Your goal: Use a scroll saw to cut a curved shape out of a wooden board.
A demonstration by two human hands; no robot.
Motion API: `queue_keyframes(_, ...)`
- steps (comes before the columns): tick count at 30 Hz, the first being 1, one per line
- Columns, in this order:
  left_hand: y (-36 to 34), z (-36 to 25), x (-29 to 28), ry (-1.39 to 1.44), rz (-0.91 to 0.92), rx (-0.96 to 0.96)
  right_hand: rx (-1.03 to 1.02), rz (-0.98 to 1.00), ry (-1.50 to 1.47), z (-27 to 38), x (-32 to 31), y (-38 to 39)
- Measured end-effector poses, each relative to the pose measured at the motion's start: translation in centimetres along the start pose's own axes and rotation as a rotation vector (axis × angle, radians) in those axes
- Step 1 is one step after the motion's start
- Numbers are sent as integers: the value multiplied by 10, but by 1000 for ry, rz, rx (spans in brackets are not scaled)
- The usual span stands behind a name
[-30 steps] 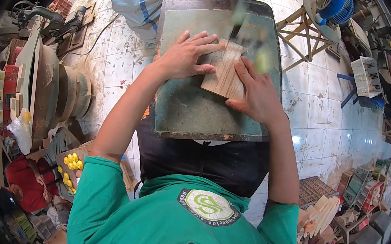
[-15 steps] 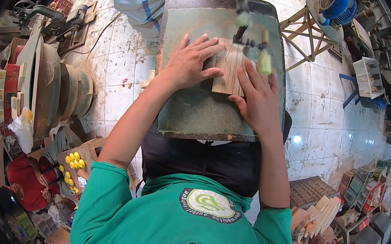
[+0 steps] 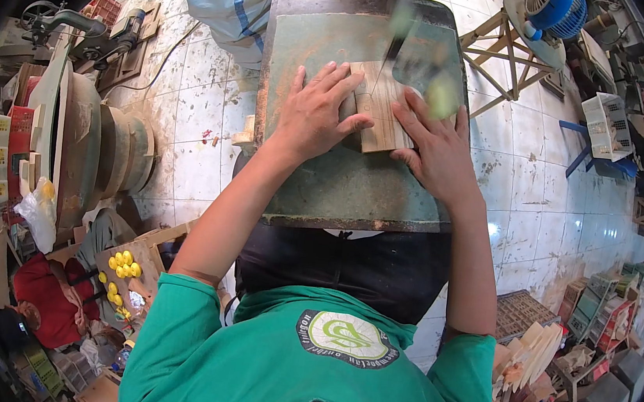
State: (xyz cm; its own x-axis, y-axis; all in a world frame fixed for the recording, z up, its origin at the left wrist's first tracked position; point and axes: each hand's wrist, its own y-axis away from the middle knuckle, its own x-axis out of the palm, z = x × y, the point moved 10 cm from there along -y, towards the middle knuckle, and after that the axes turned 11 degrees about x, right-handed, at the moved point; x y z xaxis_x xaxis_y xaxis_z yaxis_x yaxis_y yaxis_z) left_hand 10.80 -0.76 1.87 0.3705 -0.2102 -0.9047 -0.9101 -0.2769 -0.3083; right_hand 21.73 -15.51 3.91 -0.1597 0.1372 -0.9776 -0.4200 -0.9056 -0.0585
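Two hands (image 3: pixel 315 119) touch one striped wooden board (image 3: pixel 380 114).

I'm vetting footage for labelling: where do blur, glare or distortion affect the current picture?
Head view: the pale-green machine part is smeared; head view: glare whitens a patch of the tiled floor at right; head view: corners go black and tile lines curve, but the left hand, right hand and wooden board look fairly clear.
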Motion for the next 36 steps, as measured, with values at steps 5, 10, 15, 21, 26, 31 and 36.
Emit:
queue_keyframes(5,1,-2,0,-17,-26,-27,60,-27,116,13,-3,7)
queue_keyframes(10,4,-4,0,-14,-37,-47,432,-58,-52,25,0,9)
queue_keyframes(15,4,-2,-2,5,-50,-56,493,-46,-109,28,9,-3)
queue_keyframes(21,3,-2,-2,14,-64,-56,432,-78,-78,21,11,-7)
queue_keyframes(26,3,-5,-4,1,-100,-52,375,-78,-145,18,9,-13)
queue_keyframes(31,4,-9,-8,-44,-149,-62,395,-95,-44,18,7,-14)
queue_keyframes(36,3,2,-10,20,-149,-70,427,-30,-91,14,18,-21)
